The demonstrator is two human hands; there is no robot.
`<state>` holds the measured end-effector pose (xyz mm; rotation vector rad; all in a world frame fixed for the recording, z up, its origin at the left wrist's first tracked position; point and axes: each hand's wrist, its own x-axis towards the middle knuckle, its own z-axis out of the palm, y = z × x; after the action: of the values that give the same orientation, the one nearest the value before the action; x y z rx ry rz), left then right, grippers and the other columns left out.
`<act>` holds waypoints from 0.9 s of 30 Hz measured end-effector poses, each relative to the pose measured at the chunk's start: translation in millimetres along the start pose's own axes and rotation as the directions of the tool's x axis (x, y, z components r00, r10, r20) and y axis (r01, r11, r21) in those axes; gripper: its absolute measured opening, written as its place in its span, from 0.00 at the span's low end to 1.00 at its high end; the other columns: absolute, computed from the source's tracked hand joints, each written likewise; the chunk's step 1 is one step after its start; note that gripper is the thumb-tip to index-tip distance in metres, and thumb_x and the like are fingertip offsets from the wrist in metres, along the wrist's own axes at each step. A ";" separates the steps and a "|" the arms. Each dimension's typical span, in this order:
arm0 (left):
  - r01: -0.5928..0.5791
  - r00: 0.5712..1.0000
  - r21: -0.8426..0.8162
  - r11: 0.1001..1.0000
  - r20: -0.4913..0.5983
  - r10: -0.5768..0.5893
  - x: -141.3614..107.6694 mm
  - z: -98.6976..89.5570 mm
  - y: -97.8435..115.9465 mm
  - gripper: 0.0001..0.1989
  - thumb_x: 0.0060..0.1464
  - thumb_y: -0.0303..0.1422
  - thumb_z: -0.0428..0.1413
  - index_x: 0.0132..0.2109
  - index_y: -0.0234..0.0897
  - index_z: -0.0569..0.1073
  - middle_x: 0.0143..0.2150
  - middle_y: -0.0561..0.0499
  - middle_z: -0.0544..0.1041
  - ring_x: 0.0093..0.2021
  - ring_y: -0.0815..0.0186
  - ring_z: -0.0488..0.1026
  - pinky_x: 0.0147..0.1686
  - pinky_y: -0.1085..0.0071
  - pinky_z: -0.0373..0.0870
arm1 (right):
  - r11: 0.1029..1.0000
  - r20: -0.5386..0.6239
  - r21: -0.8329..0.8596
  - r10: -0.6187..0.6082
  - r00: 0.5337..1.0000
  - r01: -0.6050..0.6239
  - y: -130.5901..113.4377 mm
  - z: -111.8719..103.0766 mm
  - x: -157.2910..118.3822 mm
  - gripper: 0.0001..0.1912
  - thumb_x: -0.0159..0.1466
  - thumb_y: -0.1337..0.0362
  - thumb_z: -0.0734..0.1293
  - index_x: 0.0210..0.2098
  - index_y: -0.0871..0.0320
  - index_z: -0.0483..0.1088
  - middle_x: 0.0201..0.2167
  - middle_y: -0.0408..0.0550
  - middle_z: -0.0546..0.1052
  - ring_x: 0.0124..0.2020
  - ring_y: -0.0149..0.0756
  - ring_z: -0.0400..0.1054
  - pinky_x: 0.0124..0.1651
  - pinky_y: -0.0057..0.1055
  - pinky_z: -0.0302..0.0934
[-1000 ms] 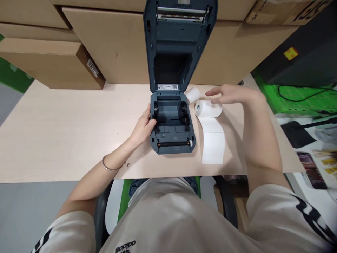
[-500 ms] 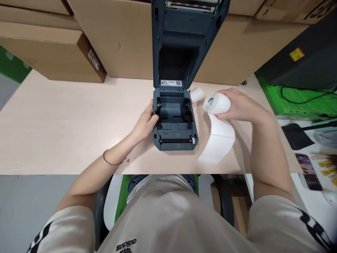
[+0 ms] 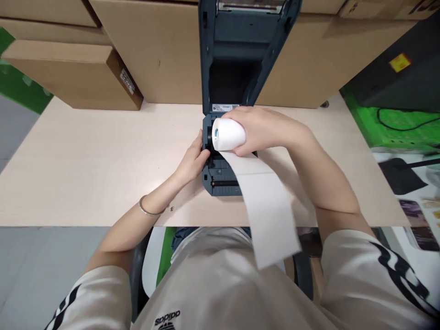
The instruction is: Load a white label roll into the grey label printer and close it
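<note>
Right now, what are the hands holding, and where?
The right hand grips the white paper roll around its right end. The left hand holds the open printer by its left side.

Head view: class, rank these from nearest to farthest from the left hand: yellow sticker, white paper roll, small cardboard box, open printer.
From the left hand:
1. Open printer: touching, at its side.
2. White paper roll: just right, over the printer.
3. Small cardboard box: back left.
4. Yellow sticker: far right, on a dark surface.
</note>
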<state>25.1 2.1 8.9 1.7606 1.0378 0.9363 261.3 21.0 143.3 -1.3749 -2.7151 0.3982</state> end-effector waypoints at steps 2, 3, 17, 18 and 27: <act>0.013 1.000 -0.005 1.000 0.000 -0.013 -0.4 -0.2 -0.1 0.39 0.64 0.33 0.52 0.79 0.34 0.54 0.82 0.42 0.56 0.83 0.49 0.52 0.83 0.52 0.47 | 0.994 0.057 -0.098 0.055 0.997 -0.049 -3.8 4.2 8.1 0.31 0.51 0.59 0.75 0.55 0.54 0.74 0.55 0.52 0.80 0.48 0.52 0.76 0.42 0.39 0.64; 0.014 1.000 -0.010 1.000 0.004 -0.014 -0.5 -0.3 -0.8 0.39 0.64 0.34 0.53 0.79 0.34 0.54 0.82 0.43 0.55 0.83 0.49 0.52 0.83 0.52 0.47 | 0.989 0.079 -0.131 0.072 0.994 -0.062 -4.7 6.4 10.9 0.30 0.52 0.58 0.75 0.54 0.55 0.74 0.54 0.53 0.80 0.46 0.51 0.76 0.40 0.39 0.62; -0.042 0.999 -0.034 0.999 0.004 0.042 0.0 1.0 -7.0 0.37 0.66 0.38 0.54 0.78 0.35 0.56 0.81 0.42 0.59 0.82 0.50 0.54 0.82 0.52 0.49 | 0.984 -0.029 -0.178 0.016 0.999 -0.021 -15.4 42.1 -10.7 0.33 0.69 0.56 0.70 0.69 0.66 0.69 0.67 0.64 0.74 0.68 0.61 0.68 0.77 0.56 0.54; -0.043 0.999 -0.032 0.999 0.009 0.043 -0.3 0.9 -6.0 0.37 0.66 0.37 0.53 0.78 0.34 0.56 0.81 0.41 0.59 0.82 0.50 0.54 0.82 0.53 0.49 | 0.984 -0.063 -0.175 0.034 0.997 -0.045 -26.1 45.8 -24.8 0.32 0.72 0.55 0.66 0.70 0.67 0.68 0.68 0.66 0.73 0.69 0.60 0.67 0.78 0.56 0.54; -0.029 0.999 -0.031 0.999 0.016 0.030 0.5 -0.9 -7.3 0.38 0.65 0.35 0.53 0.79 0.34 0.55 0.82 0.42 0.55 0.83 0.52 0.50 0.83 0.55 0.44 | 0.989 -0.235 -0.145 -0.029 0.972 -0.006 -87.2 109.4 -93.6 0.41 0.76 0.42 0.56 0.69 0.72 0.71 0.70 0.69 0.70 0.73 0.61 0.65 0.73 0.58 0.66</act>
<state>22.6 4.8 2.6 1.7593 0.9843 0.9505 229.3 -124.8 65.5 -1.3416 -2.5965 0.0318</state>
